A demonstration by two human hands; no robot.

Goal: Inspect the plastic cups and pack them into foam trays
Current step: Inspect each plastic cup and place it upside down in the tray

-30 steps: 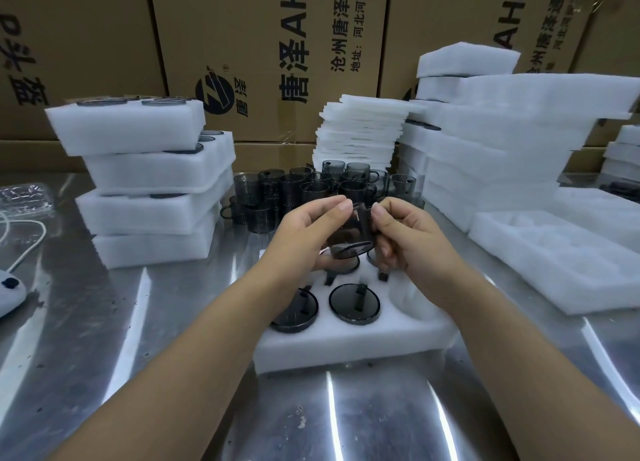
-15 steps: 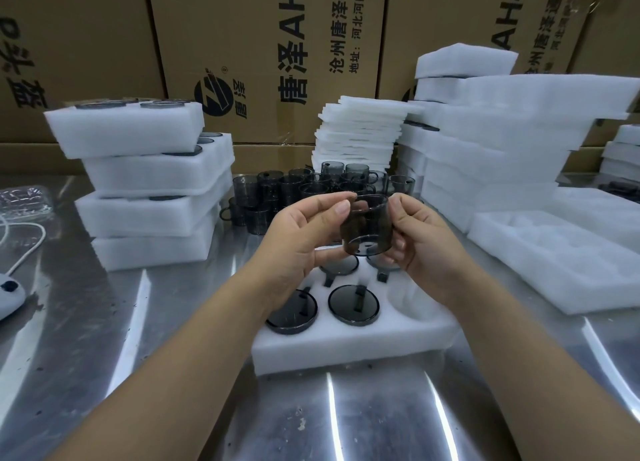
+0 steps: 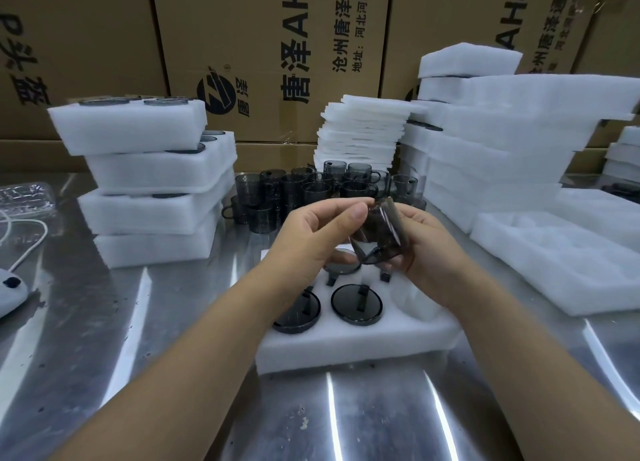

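A dark smoky plastic cup point(image 3: 379, 234) is held tilted between my left hand point(image 3: 313, 239) and my right hand point(image 3: 427, 249), above a white foam tray point(image 3: 353, 343) on the steel table. The left thumb and fingers pinch the cup's left side; the right hand cradles its right side and base. In the tray sit several cups upside down, among them one at the front middle point(image 3: 356, 304) and one at the front left point(image 3: 299, 317). The pocket at the front right point(image 3: 412, 301) holds nothing. A cluster of loose dark cups point(image 3: 322, 190) stands behind my hands.
Stacked filled foam trays point(image 3: 152, 183) rise at left. Thin foam sheets point(image 3: 360, 135) and tall foam tray stacks point(image 3: 502, 142) stand at back right, with an empty tray point(image 3: 568, 263) lying at right. Cardboard boxes point(image 3: 270, 45) wall the back. A white cable point(image 3: 27, 242) lies far left.
The cup went from low over the tray up to level between both hands, and now it is tilted with its base turned toward me. My hands stayed in the same place.
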